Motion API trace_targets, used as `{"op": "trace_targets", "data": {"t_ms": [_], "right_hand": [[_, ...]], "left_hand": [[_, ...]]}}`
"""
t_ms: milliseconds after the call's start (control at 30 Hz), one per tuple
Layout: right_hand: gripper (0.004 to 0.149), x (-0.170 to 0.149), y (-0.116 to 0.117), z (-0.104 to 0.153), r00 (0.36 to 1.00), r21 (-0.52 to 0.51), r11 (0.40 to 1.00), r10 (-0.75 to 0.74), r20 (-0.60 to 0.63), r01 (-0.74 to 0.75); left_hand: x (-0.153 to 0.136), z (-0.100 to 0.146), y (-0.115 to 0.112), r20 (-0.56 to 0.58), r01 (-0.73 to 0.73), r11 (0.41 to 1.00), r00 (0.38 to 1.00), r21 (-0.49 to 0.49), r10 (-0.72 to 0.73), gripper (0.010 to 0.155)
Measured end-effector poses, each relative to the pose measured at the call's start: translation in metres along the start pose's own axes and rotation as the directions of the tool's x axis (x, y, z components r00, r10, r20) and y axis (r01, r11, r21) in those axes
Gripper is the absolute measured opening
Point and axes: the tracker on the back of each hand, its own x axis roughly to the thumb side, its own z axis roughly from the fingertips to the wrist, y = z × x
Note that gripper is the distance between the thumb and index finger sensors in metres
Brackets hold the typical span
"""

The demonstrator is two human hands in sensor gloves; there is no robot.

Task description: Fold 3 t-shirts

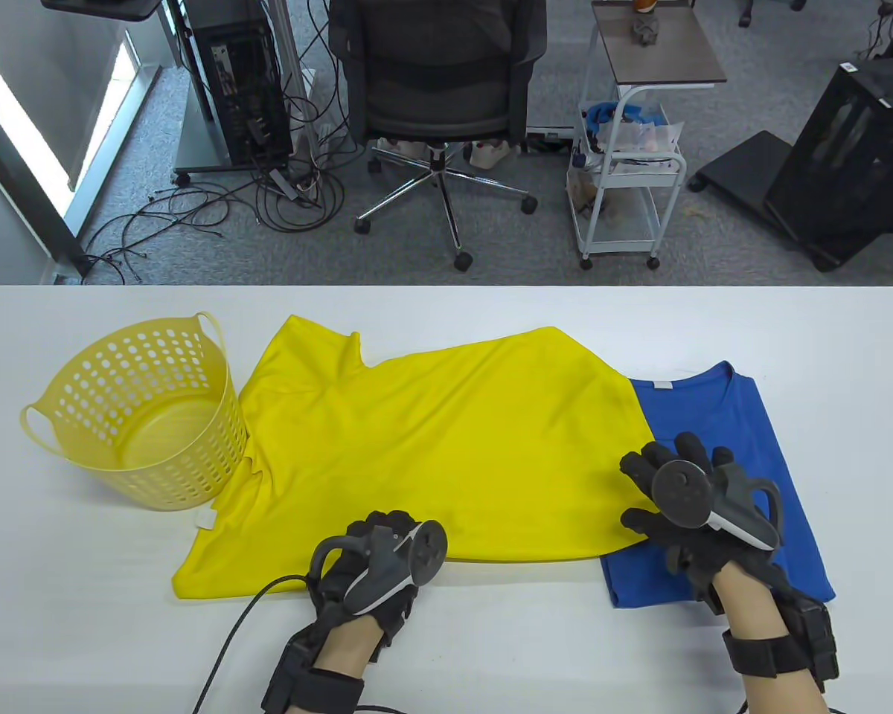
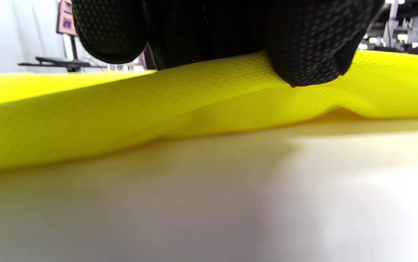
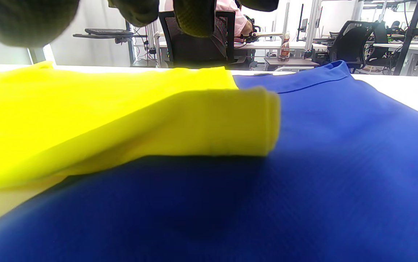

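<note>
I see the yellow t-shirt (image 1: 431,446) spread across the middle of the white table (image 1: 82,632), its near hem running along the lower centre of the table view. Its right end overlaps the left edge of the folded blue t-shirt (image 1: 744,461), which lies at the right of the frame. In the right wrist view that yellow sleeve edge (image 3: 230,123) rests on the blue cloth.

My left hand (image 1: 376,565) sits at the near hem, lower centre. The left wrist view shows the gloved fingertips (image 2: 310,54) pressed down on the yellow fabric right at its edge, which buckles slightly there; whether they pinch the cloth or only press it, I cannot tell.

My right hand (image 1: 696,506) rests where yellow meets blue, fingers spread and lying flat over the cloth, holding nothing that I can see.

The yellow perforated basket (image 1: 130,416) stands at the left, touching the shirt's left side. Bare table runs along the bottom of the frame and behind both shirts.
</note>
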Motion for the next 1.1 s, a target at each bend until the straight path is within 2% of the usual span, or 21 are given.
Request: {"op": "trace_targets", "data": {"t_ms": [267,467,633,800,967,1100], "right_hand": [[0.071,0.003,-0.01,0.002,0.997,-0.047,0.997,-0.066,0.025,0.068],[0.07,0.026,-0.017,-0.005,0.976,-0.03,0.979,-0.201,0.08,0.204],[0.072,0.06,-0.004,-0.018,0.971,0.091,0.974,-0.216,0.097,0.208],[0.074,0.073,0.012,-0.03,0.979,0.149,0.972,-0.192,0.073,0.18],[0.073,0.085,0.019,-0.036,0.979,0.139,0.974,-0.189,0.082,0.177],[0.072,0.097,0.02,-0.04,0.964,0.146,0.961,-0.25,0.094,0.235]], "left_hand": [[-0.009,-0.014,0.037,-0.051,-0.072,0.996,0.996,0.054,0.075,0.04],[0.001,-0.028,0.072,-0.036,-0.046,0.993,0.998,0.113,0.05,0.04],[0.011,-0.042,0.097,-0.017,-0.043,0.981,0.999,0.188,0.047,0.041],[0.013,-0.054,0.111,-0.02,-0.109,0.97,0.993,0.219,0.116,0.041],[0.013,-0.063,0.125,-0.039,-0.191,0.95,0.978,0.247,0.206,0.041],[0.014,-0.066,0.137,-0.053,-0.259,0.924,0.957,0.28,0.284,0.041]]}}
